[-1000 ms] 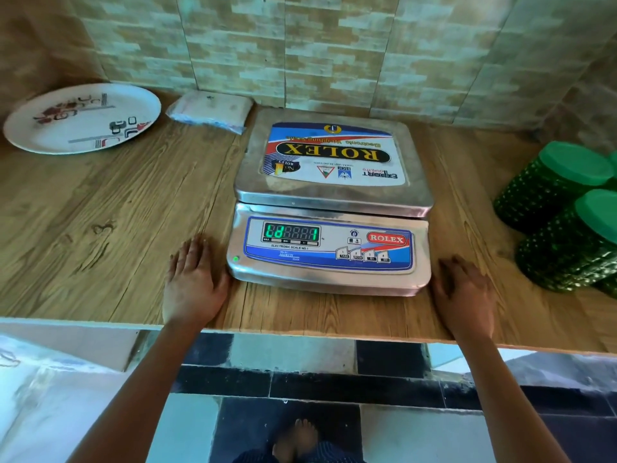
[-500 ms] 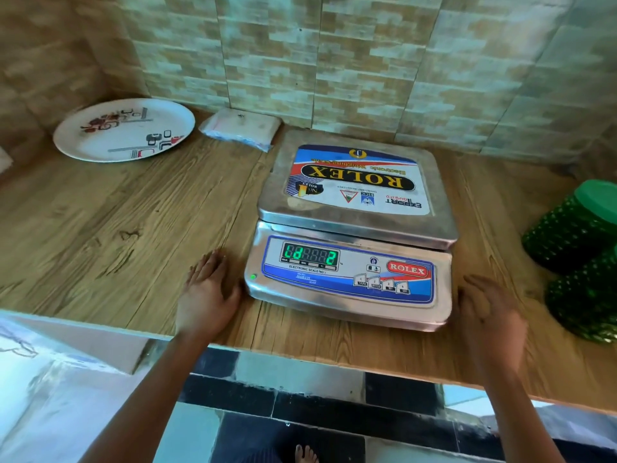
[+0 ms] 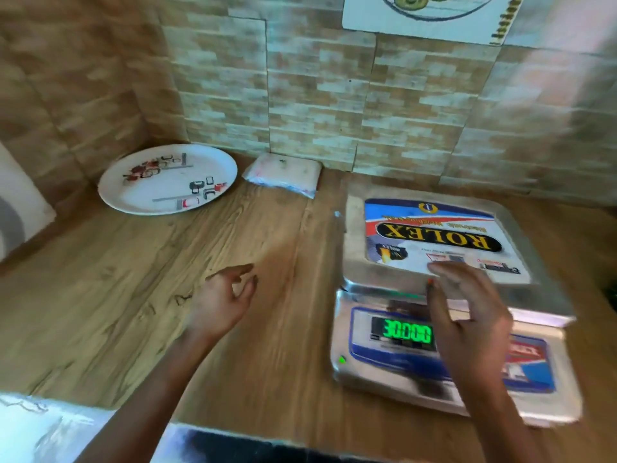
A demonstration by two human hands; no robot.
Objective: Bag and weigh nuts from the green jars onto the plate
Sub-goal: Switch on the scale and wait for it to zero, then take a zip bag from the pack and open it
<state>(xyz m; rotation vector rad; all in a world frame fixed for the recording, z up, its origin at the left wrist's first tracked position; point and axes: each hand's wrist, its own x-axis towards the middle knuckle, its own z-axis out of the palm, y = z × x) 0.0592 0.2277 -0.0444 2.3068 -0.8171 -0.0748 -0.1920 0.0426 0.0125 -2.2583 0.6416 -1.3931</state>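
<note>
Warm, soft light is falling evenly across the wooden desk. Motion blur is smearing the right hand and the scale, whose green display is glowing brightly. The tiled wall is bowing and blurring toward the desk's far-right corner.

Wooden counter carries plate, plastic packet; scale at right.

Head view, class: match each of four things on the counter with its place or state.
Things:
1 plate
2 packet
3 scale
4 left hand

Places or states:
A display lit green
B at the back, between plate and scale
C farthest left, at the back
D near side, left of the scale, fingers loosely curled, holding nothing

Pairs: 1-C; 2-B; 3-A; 4-D
</note>
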